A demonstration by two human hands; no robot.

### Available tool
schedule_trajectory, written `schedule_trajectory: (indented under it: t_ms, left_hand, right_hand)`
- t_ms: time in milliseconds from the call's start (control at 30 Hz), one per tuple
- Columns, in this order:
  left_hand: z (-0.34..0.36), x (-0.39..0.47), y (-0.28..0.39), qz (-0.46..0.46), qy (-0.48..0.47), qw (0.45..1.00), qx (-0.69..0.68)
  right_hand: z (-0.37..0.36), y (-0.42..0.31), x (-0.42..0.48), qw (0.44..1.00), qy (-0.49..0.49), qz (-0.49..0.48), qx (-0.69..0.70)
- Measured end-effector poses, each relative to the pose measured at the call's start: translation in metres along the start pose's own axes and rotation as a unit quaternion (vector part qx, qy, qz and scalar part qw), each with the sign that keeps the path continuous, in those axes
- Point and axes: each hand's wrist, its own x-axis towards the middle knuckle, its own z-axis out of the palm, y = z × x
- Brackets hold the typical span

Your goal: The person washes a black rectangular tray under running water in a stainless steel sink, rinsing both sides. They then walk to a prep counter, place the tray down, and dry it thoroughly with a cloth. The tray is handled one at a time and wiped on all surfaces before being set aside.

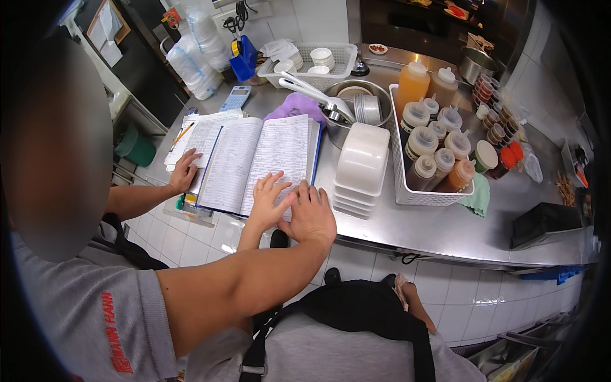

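A ledger book [281, 148] with blue covers lies open on the steel counter, its pages filled with handwriting. My left hand [270, 196] is over the lower right page with fingers spread and nothing held. Its forearm passes beneath a co-worker's arm. Beside my thumb rests the co-worker's right hand [310, 210], close to or touching mine; the co-worker's left hand [184, 173] is at the book's left side, on papers. My right hand [402, 290] hangs low beside my black apron [367, 310]. Something pale pink is around it; whether glove or cloth is unclear.
Stacked white containers [360, 162] stand right of the book. A white basket [429, 196] holds several squeeze bottles. Behind are a metal pot [329, 122] with utensils, a purple cloth [291, 107] and a calculator [236, 98]. A black box [544, 224] sits at the counter's right.
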Motion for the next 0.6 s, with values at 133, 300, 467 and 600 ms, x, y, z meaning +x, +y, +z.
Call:
schedule_trajectory:
  t_ms: [133,300,467,600]
  left_hand:
    - [0.000,0.000,0.001,-0.014,-0.006,1.000,-0.009]
    - [-0.006,0.005,0.003,-0.032,-0.026,0.999,-0.010]
    - [-0.012,0.005,0.005,-0.026,-0.038,0.999,-0.007]
    - [-0.005,0.003,0.000,-0.030,-0.023,0.999,-0.010]
  right_hand:
    - [0.001,-0.006,-0.010,0.996,0.008,0.033,0.088]
    - [-0.009,-0.016,-0.024,0.967,0.002,0.070,0.245]
    - [-0.037,-0.050,-0.044,0.955,-0.096,0.111,0.256]
    - [-0.034,-0.060,-0.042,0.962,-0.115,0.116,0.217]
